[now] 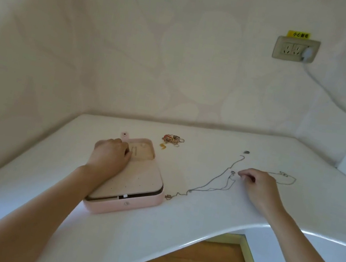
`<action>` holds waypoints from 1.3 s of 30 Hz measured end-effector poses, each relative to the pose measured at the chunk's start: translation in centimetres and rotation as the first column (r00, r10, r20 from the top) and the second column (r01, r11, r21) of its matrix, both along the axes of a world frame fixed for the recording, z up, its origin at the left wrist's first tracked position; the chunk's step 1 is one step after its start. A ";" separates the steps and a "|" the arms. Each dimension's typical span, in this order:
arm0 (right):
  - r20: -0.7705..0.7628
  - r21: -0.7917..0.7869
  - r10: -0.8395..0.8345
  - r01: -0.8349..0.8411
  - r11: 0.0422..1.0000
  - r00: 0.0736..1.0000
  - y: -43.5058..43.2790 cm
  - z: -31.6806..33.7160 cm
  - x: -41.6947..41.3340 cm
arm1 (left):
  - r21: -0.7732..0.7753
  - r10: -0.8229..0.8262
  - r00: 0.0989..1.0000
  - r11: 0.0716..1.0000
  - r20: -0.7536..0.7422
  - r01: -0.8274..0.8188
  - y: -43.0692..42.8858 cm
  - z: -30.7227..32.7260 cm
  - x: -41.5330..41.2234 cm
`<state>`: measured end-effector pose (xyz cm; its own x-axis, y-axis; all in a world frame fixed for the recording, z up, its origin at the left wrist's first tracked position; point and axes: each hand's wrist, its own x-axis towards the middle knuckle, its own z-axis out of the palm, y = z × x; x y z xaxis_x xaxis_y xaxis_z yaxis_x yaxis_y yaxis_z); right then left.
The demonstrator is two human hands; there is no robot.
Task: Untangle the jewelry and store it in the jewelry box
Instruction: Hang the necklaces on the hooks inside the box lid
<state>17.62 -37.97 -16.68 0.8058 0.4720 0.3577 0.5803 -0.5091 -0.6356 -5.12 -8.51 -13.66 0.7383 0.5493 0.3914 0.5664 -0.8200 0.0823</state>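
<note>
The left hand (111, 154) curls its fingers over the open pink jewelry box (139, 182) beneath it, probably steadying it, while the right hand (257, 185) pinches the thin chain (233, 172) trailing leftward across the surface (198, 216), apparently keeping strands apart.

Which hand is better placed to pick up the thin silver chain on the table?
The right hand: its fingertips are beside the silver chain, while the left hand rests on the jewelry box.
</note>
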 end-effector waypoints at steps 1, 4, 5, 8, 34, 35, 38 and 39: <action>-0.025 0.006 -0.012 0.012 1.000 1.000 0.3 0.2 0.4 | -0.013 0.004 1.000 1.000 -0.014 -0.004 -0.1 0.1 0.0; -0.132 -0.017 -0.040 0.038 0.999 0.990 1.4 1.2 1.2 | -0.037 0.010 1.000 0.999 -0.026 -0.011 -0.4 0.4 -0.1; -0.170 -0.041 -0.039 0.033 0.999 0.985 1.7 1.6 1.2 | -0.042 0.010 1.000 0.999 -0.019 -0.011 -0.5 0.4 -0.1; -0.267 -0.108 -0.012 -0.017 0.994 0.964 1.7 2.4 1.5 | -0.040 0.008 1.000 0.999 -0.007 -0.008 -0.9 0.5 -0.3; -0.056 0.218 0.426 -0.405 0.888 0.903 -6.7 -2.6 -6.8 | -0.339 -0.716 0.692 0.677 -0.094 0.654 -18.0 -1.0 4.9; -0.042 0.234 0.426 -0.406 0.884 0.904 -6.7 -2.8 -6.9 | -0.347 -0.713 0.697 0.676 -0.083 0.650 -18.0 -1.3 4.9; -0.017 0.303 0.419 -0.395 0.867 0.908 -6.7 -3.0 -7.0 | -0.314 -0.705 0.707 0.687 -0.066 0.656 -18.1 -1.5 4.8; -0.005 0.315 0.416 -0.394 0.864 0.909 -6.7 -3.2 -7.0 | -0.280 -0.697 0.716 0.697 -0.048 0.660 -18.3 -1.7 4.7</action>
